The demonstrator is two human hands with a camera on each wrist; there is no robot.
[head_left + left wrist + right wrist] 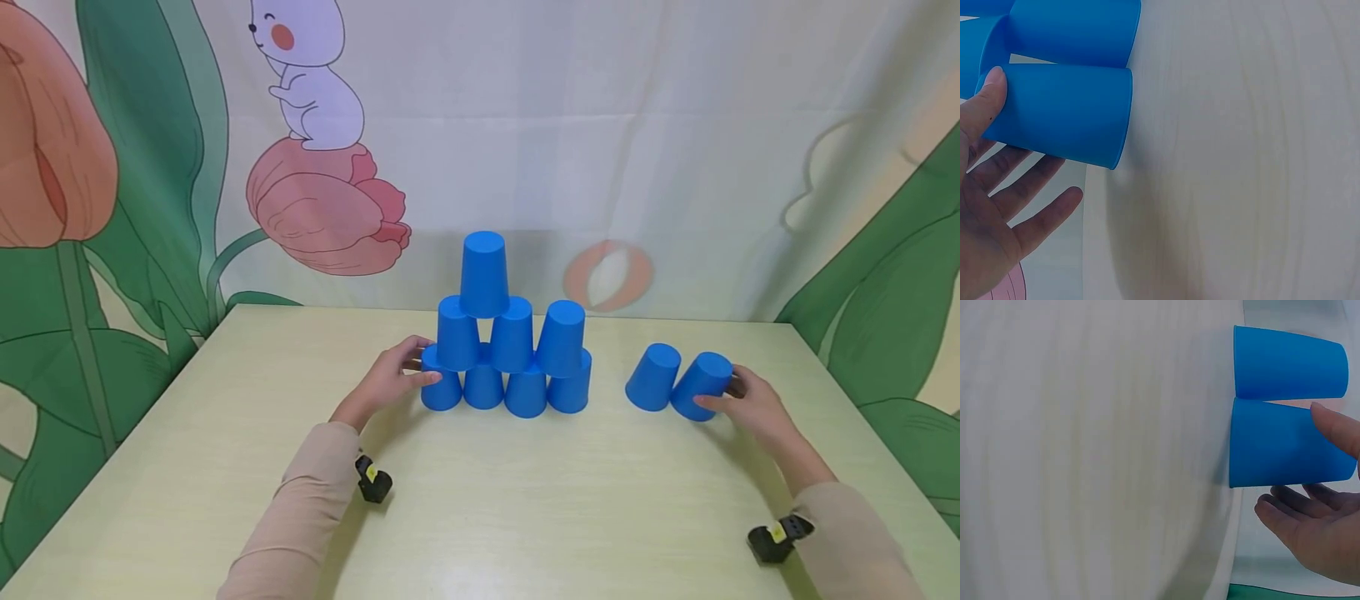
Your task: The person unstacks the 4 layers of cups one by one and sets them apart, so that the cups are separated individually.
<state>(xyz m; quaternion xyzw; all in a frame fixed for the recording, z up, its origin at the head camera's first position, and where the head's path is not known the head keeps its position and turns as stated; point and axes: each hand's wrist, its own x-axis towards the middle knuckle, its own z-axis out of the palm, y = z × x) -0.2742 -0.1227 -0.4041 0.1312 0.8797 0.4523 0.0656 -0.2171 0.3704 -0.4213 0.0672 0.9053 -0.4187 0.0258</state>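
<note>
Blue cups stand upside down in a stepped stack, with several in the bottom row, three in the middle row and one top cup [483, 275]. My left hand [393, 372] holds the leftmost bottom cup [1060, 115], thumb on its front and fingers partly hidden behind it. To the right of the stack, two more blue cups stand upside down side by side on the table. My right hand [753, 407] grips the outer cup [1291, 444], thumb across the front and fingers around the far side. The inner cup [653, 377] stands against it, untouched by the hand.
The pale wooden table [525, 508] runs back to a printed curtain [675, 125] with flowers and a white animal. A gap of bare tabletop separates the stack from the two cups. A small black device [373, 481] is worn at each wrist.
</note>
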